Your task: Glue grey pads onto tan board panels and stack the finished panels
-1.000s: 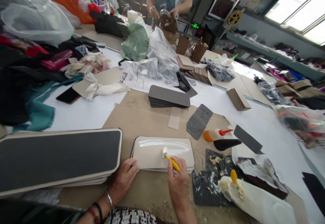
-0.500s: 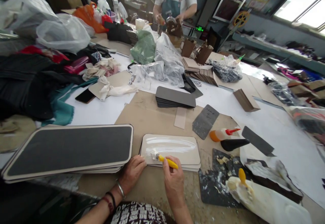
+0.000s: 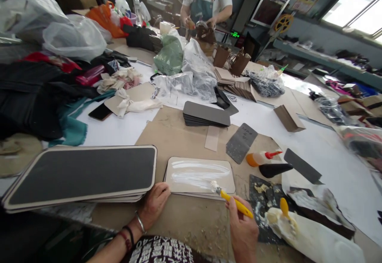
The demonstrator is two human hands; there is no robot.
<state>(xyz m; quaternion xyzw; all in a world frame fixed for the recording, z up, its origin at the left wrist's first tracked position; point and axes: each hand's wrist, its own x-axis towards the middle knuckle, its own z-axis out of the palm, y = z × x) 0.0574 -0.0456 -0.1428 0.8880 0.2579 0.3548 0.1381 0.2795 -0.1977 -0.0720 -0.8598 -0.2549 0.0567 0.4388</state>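
Observation:
My right hand (image 3: 243,227) is closed round a yellow-handled glue brush (image 3: 231,200). Its bristle tip rests on the near right part of a beige rounded panel (image 3: 203,171), the top one of a small stack. White glue streaks run across that panel. My left hand (image 3: 153,203) lies at the panel's near left corner, fingers curled against its edge, holding nothing. A large stack of black panels with beige borders (image 3: 83,175) sits to the left of that hand.
A glue-smeared black mat (image 3: 259,211) and a white glue container with a yellow brush (image 3: 310,235) lie at the right. An orange glue bottle (image 3: 261,158), grey pieces (image 3: 205,114) and plastic bags (image 3: 185,80) lie beyond. Another person (image 3: 207,0) works at the far end.
My right hand has drawn the brush from the panel's left part across to its right, leaving a fresh glue streak. My left hand has stayed at the corner.

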